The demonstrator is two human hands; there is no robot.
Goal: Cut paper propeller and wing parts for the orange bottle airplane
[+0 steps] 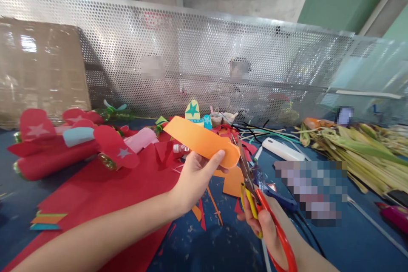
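My left hand pinches a long orange paper strip with a rounded end and holds it up over the table. My right hand grips red-and-yellow-handled scissors. Their blades point up and meet the rounded right end of the strip. Orange offcuts lie on the blue table just below the strip.
A red paper plane model stands at the left on a big red paper sheet. Green and yellow leaves pile up at the right, beside a white tube. A perforated metal screen closes the back.
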